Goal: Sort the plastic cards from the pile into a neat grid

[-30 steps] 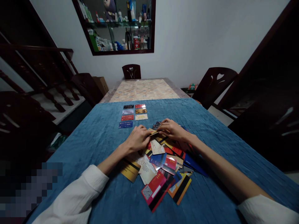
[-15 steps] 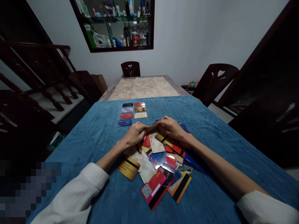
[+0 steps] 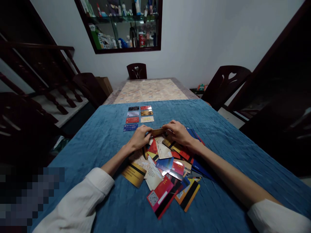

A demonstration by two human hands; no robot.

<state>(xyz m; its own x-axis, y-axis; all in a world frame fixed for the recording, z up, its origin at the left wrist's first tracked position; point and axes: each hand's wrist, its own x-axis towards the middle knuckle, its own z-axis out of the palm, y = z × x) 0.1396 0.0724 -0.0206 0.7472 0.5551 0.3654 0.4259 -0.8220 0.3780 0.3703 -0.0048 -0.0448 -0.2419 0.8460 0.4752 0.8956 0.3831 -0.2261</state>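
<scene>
Between my two hands a gold-brown card point(image 3: 157, 131) is held up, tilted nearly on edge. My left hand point(image 3: 141, 137) pinches its left end, fingers closed. At the other end my right hand point(image 3: 178, 132) grips it, closed too, over the upper right of the pile. Below lies a loose heap of cards: a gold card point(image 3: 134, 174) with a black stripe, a red-pink card point(image 3: 160, 195) with a QR code, an orange card point(image 3: 188, 195) and a cream card point(image 3: 163, 149). Beyond my left hand, cards stand in two columns, among them a blue card point(image 3: 131, 127) and a pale yellow card point(image 3: 147, 119).
A blue cloth point(image 3: 104, 139) covers the near part of the table; the patterned tabletop point(image 3: 154, 90) shows behind it. Dark wooden chairs stand at the far end point(image 3: 137, 72), left and right point(image 3: 224, 84). A wall cabinet point(image 3: 121, 32) holds bottles. Wooden railings are at left.
Both hands stay in nearly the same place on the card, which now shows slightly more of its face. The whole view has shifted a little.
</scene>
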